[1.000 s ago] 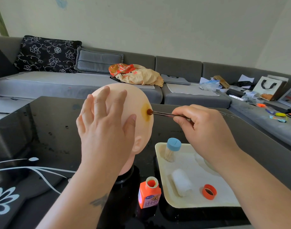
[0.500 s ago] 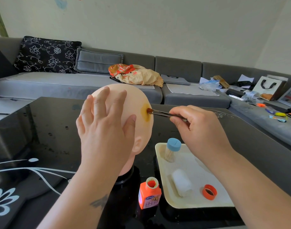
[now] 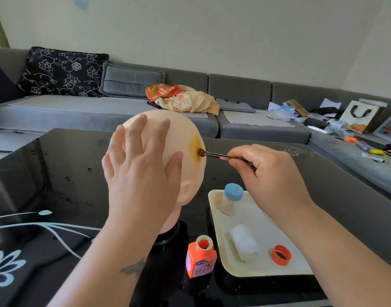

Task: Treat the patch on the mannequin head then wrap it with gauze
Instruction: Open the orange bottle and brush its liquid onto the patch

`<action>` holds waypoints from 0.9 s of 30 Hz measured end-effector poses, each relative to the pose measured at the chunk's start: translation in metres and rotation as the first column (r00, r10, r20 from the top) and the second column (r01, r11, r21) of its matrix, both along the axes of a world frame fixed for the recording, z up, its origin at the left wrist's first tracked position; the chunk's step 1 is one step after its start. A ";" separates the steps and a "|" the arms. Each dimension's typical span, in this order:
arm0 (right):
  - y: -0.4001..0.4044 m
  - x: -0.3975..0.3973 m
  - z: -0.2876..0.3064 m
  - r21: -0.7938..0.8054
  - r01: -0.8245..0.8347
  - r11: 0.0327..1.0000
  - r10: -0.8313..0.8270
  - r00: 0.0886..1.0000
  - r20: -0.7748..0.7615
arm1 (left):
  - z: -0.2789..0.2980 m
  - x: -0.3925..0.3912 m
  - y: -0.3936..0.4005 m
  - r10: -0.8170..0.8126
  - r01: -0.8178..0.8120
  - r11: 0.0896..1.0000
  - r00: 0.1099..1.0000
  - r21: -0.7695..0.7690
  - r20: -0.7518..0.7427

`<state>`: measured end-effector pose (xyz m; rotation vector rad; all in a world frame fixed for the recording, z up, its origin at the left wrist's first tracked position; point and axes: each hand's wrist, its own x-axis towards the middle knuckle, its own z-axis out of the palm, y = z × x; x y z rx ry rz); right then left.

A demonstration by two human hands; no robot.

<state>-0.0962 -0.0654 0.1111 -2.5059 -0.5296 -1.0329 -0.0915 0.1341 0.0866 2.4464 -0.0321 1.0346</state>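
The left hand [image 3: 139, 173] lies flat and spread against the back of the mannequin head [image 3: 181, 134], fingers apart, thumb toward the patch, holding nothing but pressing on the head. The head stands upright on a dark base on the black glossy table [image 3: 57, 173], between the 2 hands. Just beyond the left thumb, on the side of the head, is the yellow-brown patch [image 3: 195, 145].

The right hand [image 3: 269, 173] is pinched closed on thin metal tweezers [image 3: 221, 155], which reach leftward from its fingers; their tips clamp a dark brown swab [image 3: 200, 152] that touches the patch.

Below the right hand sits a cream tray [image 3: 278, 270]. On it, under the right palm, stands a clear container with a blue lid [image 3: 233, 192]; nearer the right forearm lie a white gauze roll [image 3: 244, 242] and an orange cap [image 3: 281, 255]. Between the 2 forearms, just left of the tray, an open orange bottle [image 3: 201, 257] stands on the table.
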 end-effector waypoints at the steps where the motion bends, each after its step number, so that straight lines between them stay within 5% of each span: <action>1: -0.001 0.000 -0.001 0.001 0.000 1.000 0.000 1.000 -0.003 | 0.000 0.000 0.000 0.000 0.000 1.000 1.000 0.000 0.000; 27: 0.003 0.004 0.008 0.063 0.034 0.997 -0.032 0.999 -0.025 | -0.001 0.000 0.000 0.005 -0.005 1.000 1.000 0.004 -0.001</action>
